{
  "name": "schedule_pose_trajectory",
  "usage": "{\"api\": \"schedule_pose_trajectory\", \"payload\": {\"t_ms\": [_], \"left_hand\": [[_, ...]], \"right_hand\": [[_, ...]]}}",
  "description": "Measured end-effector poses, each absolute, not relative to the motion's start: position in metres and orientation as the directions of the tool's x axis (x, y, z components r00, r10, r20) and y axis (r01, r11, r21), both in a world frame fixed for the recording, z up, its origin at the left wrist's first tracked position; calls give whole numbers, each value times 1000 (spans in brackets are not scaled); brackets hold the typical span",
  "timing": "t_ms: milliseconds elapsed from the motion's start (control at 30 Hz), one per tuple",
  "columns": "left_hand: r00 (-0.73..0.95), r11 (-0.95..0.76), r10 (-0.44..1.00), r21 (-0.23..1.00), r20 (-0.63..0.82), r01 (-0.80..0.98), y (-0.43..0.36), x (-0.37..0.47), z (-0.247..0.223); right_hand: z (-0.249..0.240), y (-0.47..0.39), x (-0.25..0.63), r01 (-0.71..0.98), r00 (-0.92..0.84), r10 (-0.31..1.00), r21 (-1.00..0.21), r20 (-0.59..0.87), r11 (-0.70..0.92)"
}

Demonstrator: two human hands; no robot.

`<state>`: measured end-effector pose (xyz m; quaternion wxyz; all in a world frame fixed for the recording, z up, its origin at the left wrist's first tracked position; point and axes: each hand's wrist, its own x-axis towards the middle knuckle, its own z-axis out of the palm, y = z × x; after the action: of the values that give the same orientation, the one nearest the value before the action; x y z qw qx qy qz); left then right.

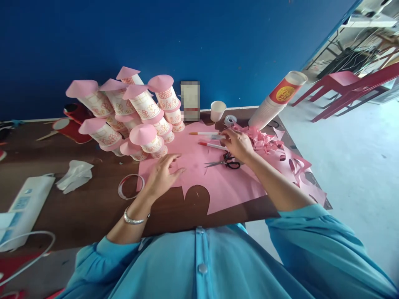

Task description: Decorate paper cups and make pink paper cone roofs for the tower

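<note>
My left hand [164, 175] holds nothing; its fingers are apart, above the left part of the cut pink paper sheet [193, 166]. My right hand [239, 144] is over the sheet's right part, fingertips bent together at the end of a greyish pen [215, 136]. Beside that pen lie an orange-tipped marker [202, 133] and a red-capped marker [212, 145]. Black-handled scissors [232, 165] lie partly spread just below my right hand. To the left stand several stacked paper-cup towers [145, 106] with pink cone roofs and drawn patterns.
A single paper cup [217, 111], a small tape roll [230, 120] and a leaning cup stack [274, 104] stand at the back. Pink scraps [264, 139] pile at right. A tape ring [131, 187], crumpled plastic [75, 176] and a power strip [29, 207] lie left.
</note>
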<state>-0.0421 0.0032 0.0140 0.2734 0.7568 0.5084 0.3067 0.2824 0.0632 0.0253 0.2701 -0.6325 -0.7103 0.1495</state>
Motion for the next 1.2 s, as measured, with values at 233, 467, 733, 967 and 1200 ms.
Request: {"api": "schedule_pose_trajectory", "payload": {"t_ms": [233, 467, 733, 967, 1200], "left_hand": [[432, -431, 897, 386, 89, 815, -8, -28, 13], [514, -491, 858, 333, 23, 805, -5, -22, 20], [506, -475, 863, 336, -5, 813, -6, -22, 20], [453, -373, 888, 461, -73, 805, -5, -22, 22], [413, -273, 911, 709, -28, 650, 2, -23, 23]], "right_hand": [[12, 58, 284, 905, -120, 966, -376, 228, 201], [15, -19, 230, 829, -460, 869, -265, 181, 493], [8, -35, 209, 862, -459, 884, -194, 93, 468], [3, -31, 209, 855, -430, 896, -270, 108, 443], [-3, -28, 212, 784, -394, 905, -455, 161, 422]]}}
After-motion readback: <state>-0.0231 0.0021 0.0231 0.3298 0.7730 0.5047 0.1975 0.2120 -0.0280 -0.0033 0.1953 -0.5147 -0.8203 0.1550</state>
